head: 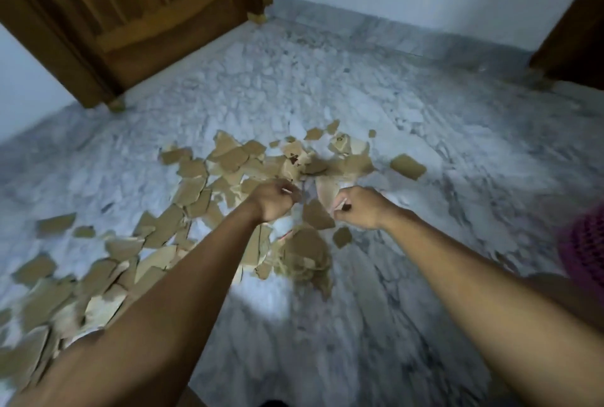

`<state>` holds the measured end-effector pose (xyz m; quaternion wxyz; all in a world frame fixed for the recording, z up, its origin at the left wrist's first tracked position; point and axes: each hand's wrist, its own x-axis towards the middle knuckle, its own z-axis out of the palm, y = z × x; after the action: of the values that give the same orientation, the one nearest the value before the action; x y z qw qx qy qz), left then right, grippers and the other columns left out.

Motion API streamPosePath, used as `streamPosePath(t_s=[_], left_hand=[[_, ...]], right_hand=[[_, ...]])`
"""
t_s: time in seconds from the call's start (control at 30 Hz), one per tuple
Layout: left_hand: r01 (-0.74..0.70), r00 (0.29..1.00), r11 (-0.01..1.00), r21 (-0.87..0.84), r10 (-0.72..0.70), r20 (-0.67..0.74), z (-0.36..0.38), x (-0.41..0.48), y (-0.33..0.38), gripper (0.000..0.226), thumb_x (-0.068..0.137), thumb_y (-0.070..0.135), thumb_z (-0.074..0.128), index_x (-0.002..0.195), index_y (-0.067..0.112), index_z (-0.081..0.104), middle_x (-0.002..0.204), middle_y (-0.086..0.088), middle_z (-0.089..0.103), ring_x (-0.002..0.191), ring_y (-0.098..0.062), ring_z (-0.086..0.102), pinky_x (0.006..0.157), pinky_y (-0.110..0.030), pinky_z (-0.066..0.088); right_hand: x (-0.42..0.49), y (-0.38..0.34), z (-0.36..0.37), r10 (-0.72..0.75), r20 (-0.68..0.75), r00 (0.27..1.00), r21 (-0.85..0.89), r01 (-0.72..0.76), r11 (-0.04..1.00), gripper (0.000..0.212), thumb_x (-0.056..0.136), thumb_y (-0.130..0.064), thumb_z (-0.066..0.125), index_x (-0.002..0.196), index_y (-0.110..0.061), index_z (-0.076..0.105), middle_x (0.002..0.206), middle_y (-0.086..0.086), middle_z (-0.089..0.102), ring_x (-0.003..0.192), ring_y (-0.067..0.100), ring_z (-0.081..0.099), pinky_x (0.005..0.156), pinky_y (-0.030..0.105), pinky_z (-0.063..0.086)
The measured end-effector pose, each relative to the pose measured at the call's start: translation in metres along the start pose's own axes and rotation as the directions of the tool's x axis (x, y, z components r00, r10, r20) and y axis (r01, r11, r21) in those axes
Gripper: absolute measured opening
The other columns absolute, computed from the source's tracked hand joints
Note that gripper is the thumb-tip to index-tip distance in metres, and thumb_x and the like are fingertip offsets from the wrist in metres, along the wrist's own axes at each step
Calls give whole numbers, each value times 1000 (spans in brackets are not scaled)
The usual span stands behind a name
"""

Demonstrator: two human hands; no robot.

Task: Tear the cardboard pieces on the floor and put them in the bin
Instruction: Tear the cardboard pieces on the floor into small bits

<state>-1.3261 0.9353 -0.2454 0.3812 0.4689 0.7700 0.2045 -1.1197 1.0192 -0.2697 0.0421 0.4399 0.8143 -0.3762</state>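
- Cardboard pieces (225, 148) are strewn over the marble floor (392, 308), from the near left to the far middle.
- A purple knitted thing (585, 243) is seen at the right edge.
- The left hand (273, 202) is curled tight, with a left sliver (287, 191) of pale card pinched in it.
- The right hand (359, 207), held apart from it, is curled likewise round a right sliver (342, 203).
- A lone piece (408, 166) is set apart, far right of the heap.
- A wooden door (130, 14) is seen far left.
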Motion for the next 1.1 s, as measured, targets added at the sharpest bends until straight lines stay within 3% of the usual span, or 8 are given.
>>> streamPosePath(t_s=[0.13,0.3,0.4,0.57,0.7,0.83,1.0,1.1], left_hand=[[6,1000,1000,28,-6,24,3,-2,-60,17,91,21,65,107,17,71,98,-1,69,93,-15,64,76,-22,46],[-34,991,987,159,13,133,36,22,-112,29,84,20,71,113,15,69,108,-3,71,96,-16,65,73,-19,42],[-125,973,943,308,56,223,74,47,-126,47,80,20,72,126,19,63,126,-6,63,114,-23,59,88,-22,40],[-304,947,743,597,165,276,126,75,-153,87,76,37,75,149,34,28,157,-2,26,139,-33,32,104,-53,41],[-266,962,666,697,135,238,141,90,-159,95,77,44,75,153,31,19,157,-8,20,137,-38,30,104,-56,36],[-183,975,770,612,61,215,142,94,-162,100,71,41,82,151,28,23,148,-16,23,126,-39,39,99,-53,46],[-65,995,764,641,0,101,136,93,-156,100,68,48,81,147,30,23,152,-14,19,127,-38,35,98,-54,43],[-39,999,791,611,14,45,138,88,-147,92,68,42,82,141,20,31,143,-13,28,123,-37,40,97,-54,43]], right_hand=[[37,-13,52,-7,79,997,-141,18,990,13,87,-28,68,84,-40,65,103,-4,66,101,24,67,80,28,51],[72,-6,88,-14,134,991,-356,62,933,49,90,-20,63,138,-19,56,135,9,57,119,31,58,91,38,52],[83,26,103,1,101,995,-453,45,891,53,92,-20,59,143,-25,45,134,9,49,119,33,53,88,42,50],[86,76,143,-1,128,992,-576,75,814,56,97,-18,48,149,-26,30,154,2,29,129,37,40,93,51,44],[94,98,162,-135,13,991,-575,118,809,31,96,-16,46,126,-22,51,129,6,50,108,33,52,80,43,44],[103,106,166,-58,-60,996,-502,20,864,18,93,-22,57,109,-16,54,110,9,52,99,34,54,74,44,49],[122,107,144,110,96,989,-452,-55,890,37,84,-37,71,102,-10,54,114,10,51,102,32,53,74,38,47],[126,104,130,167,184,969,-220,-125,967,30,81,-34,77,92,-9,67,97,7,66,79,16,62,60,24,46]])
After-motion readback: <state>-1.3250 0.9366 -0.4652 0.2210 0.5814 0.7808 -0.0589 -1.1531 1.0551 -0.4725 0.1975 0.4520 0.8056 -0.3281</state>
